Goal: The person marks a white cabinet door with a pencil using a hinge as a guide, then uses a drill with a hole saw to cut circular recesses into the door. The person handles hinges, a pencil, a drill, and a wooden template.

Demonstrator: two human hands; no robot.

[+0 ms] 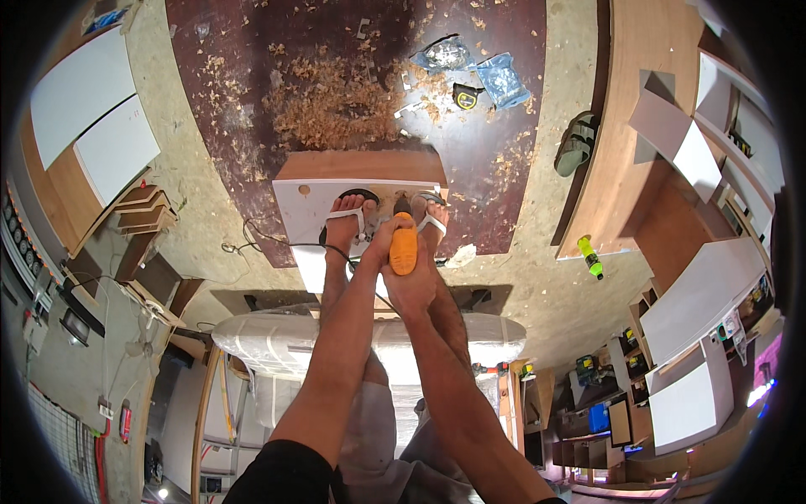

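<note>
Both my hands are closed round an orange corded power drill [405, 252], held upright between my feet with its chuck downward. My left hand [383, 238] grips its left side near the chuck. Lower down, my right hand [411, 287] wraps the drill's rear part; most of its fingers are hidden. Below the drill lies a white board [295, 227] with a brown wood-look far side and a round tan mark near its left corner. My sandalled feet stand on this board, either side of the drill. Wood shavings lie by the chuck, and the bit's tip is hard to make out.
Wood shavings [336, 101] cover the dark red sheet ahead. A tape measure [465, 97] and blue plastic bags [504, 81] lie beyond the board. A black cord [290, 244] runs left. At right are a sandal [577, 144], a green bottle [591, 258] and stacked panels.
</note>
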